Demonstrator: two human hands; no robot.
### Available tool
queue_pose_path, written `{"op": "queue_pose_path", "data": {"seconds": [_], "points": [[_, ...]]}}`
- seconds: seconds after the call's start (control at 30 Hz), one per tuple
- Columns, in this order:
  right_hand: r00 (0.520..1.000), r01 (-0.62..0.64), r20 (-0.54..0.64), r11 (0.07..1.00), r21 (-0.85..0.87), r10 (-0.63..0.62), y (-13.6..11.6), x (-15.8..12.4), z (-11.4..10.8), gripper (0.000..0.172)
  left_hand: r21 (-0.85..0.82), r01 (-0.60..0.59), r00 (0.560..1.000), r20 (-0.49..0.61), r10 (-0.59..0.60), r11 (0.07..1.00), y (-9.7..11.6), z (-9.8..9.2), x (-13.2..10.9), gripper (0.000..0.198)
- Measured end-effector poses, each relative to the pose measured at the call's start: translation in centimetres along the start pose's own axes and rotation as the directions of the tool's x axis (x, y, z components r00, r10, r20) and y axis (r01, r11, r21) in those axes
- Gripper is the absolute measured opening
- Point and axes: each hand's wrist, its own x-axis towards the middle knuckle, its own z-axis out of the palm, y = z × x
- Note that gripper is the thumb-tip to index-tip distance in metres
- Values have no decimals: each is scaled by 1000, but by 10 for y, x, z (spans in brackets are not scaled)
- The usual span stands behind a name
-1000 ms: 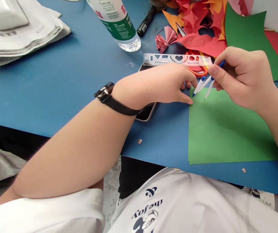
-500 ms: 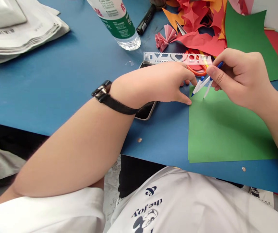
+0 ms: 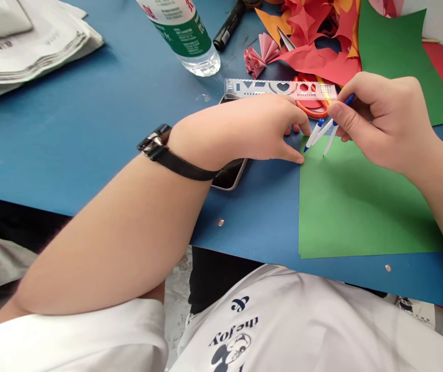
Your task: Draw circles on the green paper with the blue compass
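Observation:
A blue-and-white drawing compass (image 3: 330,123) is pinched in my right hand (image 3: 388,121), between thumb and fingers near its top. Its legs point down over the upper left part of a green paper sheet (image 3: 361,217), slightly spread. My left hand (image 3: 260,129) rests at the sheet's upper left corner, thumb and fingers apart, with the thumb tip on the left edge. Beneath that wrist lies a phone (image 3: 231,177), mostly covered. Just beyond both hands is a clear stencil ruler (image 3: 260,88), lying partly over orange-handled scissors (image 3: 312,111).
A water bottle (image 3: 188,44) stands at the back, near a black marker (image 3: 229,26). Red and orange paper scraps (image 3: 318,57) pile up behind the ruler, with darker green paper (image 3: 395,57) to their right. Folded newspapers (image 3: 51,62) lie at the far left of the blue table (image 3: 51,150).
The view has shifted slightly, so objects sit a little further left and higher. Both hands and the compass keep nearly the same pose over the green sheet.

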Motion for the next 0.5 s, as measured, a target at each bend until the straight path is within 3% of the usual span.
{"op": "queue_pose_path", "data": {"seconds": [0.37,0.5], "points": [[997,65,-37,997,49,-63,1,2,4,35,4,5,1000,3,-5,1000,4,-1,0,46],[999,32,-26,999,19,-32,-1,1,0,32,-8,-4,1000,-4,4,1000,2,-1,-1,43]]}}
